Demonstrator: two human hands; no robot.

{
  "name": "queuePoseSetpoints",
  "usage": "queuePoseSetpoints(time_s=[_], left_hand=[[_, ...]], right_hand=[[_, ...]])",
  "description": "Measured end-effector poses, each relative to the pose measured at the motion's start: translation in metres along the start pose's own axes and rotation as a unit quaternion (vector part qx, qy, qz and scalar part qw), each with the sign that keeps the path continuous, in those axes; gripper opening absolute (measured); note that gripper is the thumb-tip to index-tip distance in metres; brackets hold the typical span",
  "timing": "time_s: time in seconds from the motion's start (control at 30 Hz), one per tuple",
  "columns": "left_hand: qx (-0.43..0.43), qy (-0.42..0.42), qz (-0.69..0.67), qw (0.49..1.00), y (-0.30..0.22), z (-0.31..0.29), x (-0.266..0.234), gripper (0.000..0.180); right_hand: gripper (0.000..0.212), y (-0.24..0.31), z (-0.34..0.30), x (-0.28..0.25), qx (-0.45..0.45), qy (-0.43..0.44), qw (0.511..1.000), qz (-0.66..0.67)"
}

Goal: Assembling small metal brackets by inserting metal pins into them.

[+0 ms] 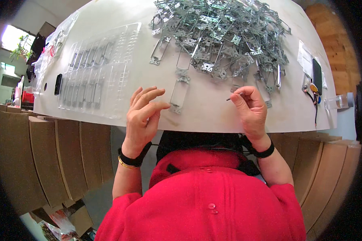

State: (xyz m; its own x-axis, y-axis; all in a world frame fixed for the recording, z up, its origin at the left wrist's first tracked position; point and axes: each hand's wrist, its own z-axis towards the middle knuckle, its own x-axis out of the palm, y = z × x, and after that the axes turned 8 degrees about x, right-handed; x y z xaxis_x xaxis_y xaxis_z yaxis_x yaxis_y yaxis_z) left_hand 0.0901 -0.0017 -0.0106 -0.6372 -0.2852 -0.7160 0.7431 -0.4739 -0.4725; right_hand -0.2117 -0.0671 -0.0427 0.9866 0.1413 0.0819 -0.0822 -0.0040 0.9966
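Observation:
My left hand [144,111] is held over the front of the table with its fingers apart, and no object shows in it. Its index fingertip is beside the lower end of a flat metal bracket [185,91], a long thin frame with plates at its ends. My right hand [253,112] is closed, thumb against fingers, on a small thin dark pin [230,99] whose tip sticks out to the left. Beyond both hands lies a large tangled heap of similar metal brackets [221,36]. One more bracket [160,51] lies at the heap's left edge.
A clear plastic tray [122,74] on the left holds rows of metal parts. A small black object [58,84] lies beside it. On the right are a dark phone [317,76], small tools and a clear cup [342,101]. Cardboard boxes [68,148] stand below the table's front edge.

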Motion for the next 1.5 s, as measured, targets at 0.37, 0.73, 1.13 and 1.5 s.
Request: queuePoseSetpoints(time_s=[0.37,0.73,1.13,1.5], left_hand=[[-0.079,-0.054,-0.092,0.991,-0.043,0.008,0.017,0.017],[0.312,0.073,-0.418,0.850,-0.139,0.058,-0.014,0.027],[0.329,-0.003,-0.452,0.829,-0.151,0.052,-0.014,0.027],[0.349,-0.060,-0.375,0.857,-0.143,0.054,-0.031,0.034]], right_hand=[[0.013,0.001,0.002,0.000,0.003,0.006,1.000,-0.018],[0.013,0.004,0.000,0.000,0.010,0.006,1.000,-0.028],[0.014,0.003,0.000,-0.002,0.001,0.007,0.999,-0.037],[0.014,0.005,0.000,-0.002,0.011,0.013,0.999,-0.043]])
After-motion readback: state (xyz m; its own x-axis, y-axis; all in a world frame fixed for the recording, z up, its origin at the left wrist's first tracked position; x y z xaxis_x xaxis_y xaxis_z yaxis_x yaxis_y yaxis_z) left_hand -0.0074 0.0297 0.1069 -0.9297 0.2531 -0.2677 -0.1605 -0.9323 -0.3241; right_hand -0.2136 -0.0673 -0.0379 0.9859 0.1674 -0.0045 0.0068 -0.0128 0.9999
